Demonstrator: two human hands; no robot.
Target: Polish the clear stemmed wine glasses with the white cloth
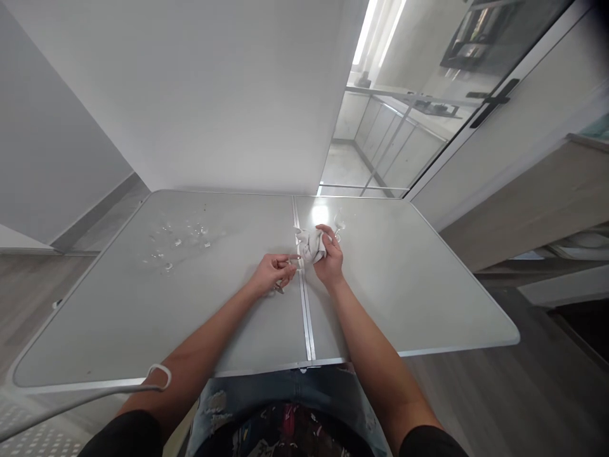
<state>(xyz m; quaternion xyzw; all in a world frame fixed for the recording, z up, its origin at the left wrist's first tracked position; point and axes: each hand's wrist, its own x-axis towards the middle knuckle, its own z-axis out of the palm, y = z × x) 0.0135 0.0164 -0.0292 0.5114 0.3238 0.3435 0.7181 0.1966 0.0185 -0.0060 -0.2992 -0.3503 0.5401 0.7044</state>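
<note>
In my right hand (330, 257) is a bunched white cloth (311, 245), with the fingers wrapped round its right side. My left hand (275, 273) pinches a small clear, see-through piece (295, 261) close to the cloth's lower left edge. A small shiny bit (278, 289) shows under the left fingers; what it belongs to is hidden. Both hands are above the table's middle seam. Just behind the right hand lies another clear piece (339, 222) on the tabletop.
A folding table (409, 285) with a metal rim stands against a white wall (228, 95). Several small clear pieces (178, 242) lie scattered on its left half. A white curved cable or rod (95, 395) crosses the lower left. Glass doors (380, 152) are behind at right.
</note>
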